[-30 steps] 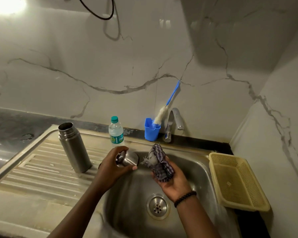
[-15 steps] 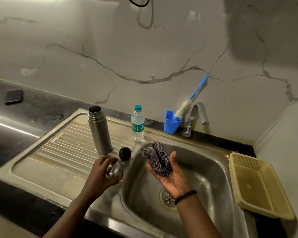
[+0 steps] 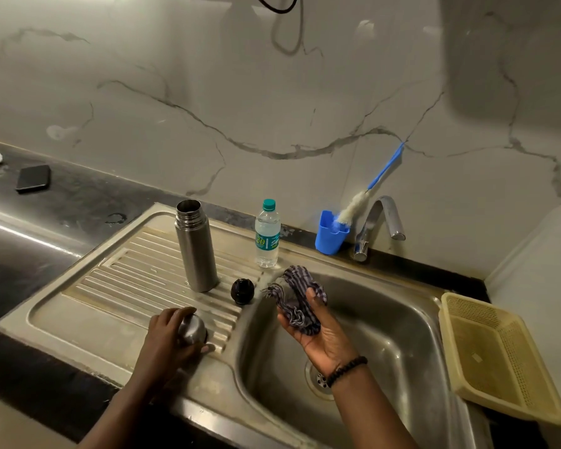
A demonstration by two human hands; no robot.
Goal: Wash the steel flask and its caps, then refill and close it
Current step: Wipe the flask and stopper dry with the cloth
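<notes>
The steel flask (image 3: 196,247) stands upright and uncapped on the ribbed draining board (image 3: 110,280). A black inner cap (image 3: 242,290) lies just right of its base. My left hand (image 3: 169,338) grips the steel outer cap (image 3: 192,328) and holds it down on the draining board near the sink's edge. My right hand (image 3: 318,332) is palm up over the sink basin (image 3: 386,335) and holds a striped cloth (image 3: 297,298).
A small water bottle (image 3: 267,234) with a green lid stands behind the basin. A blue cup (image 3: 331,233) with a bottle brush (image 3: 366,192) sits beside the tap (image 3: 378,222). A yellow basket (image 3: 496,354) lies right of the sink. A phone (image 3: 33,178) lies on the dark counter.
My left hand has carried the steel cap from over the basin leftward and down onto the draining board. The right hand keeps hold of the cloth. The view has shifted left.
</notes>
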